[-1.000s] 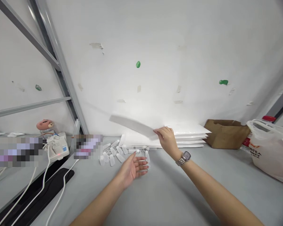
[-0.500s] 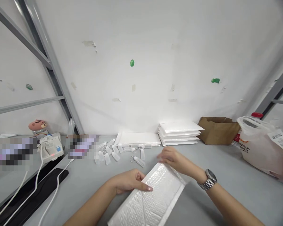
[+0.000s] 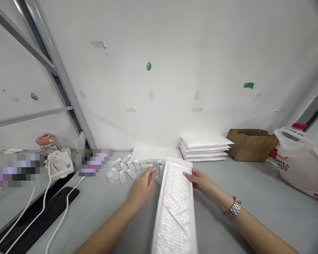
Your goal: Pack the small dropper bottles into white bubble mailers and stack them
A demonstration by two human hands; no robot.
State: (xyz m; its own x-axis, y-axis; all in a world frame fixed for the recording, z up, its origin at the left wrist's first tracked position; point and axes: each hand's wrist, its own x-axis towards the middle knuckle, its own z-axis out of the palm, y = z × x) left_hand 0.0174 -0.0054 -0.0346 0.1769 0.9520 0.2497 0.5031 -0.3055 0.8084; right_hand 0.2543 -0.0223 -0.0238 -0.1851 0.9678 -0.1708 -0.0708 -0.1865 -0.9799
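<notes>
A white bubble mailer stands lengthwise in front of me, its far end raised. My right hand grips its right edge near that end, thumb on the face. To the mailer's left, apart from it, my left hand reaches forward with fingers stretched out, slightly blurred, and nothing visible in it. Just beyond its fingertips lie several small translucent white tags, some with ring loops. The mailer and my left hand partly cover the tags on the right.
Behind the tags lie flat white mailers, beside a stack of white mailers. A brown cardboard box and a white plastic bag stand at right. White cables, a power strip and a black slab occupy the left.
My left hand has let go of the mailer and moved forward toward the tags. My right hand has taken the mailer's right edge, and the mailer has turned more upright in view.
</notes>
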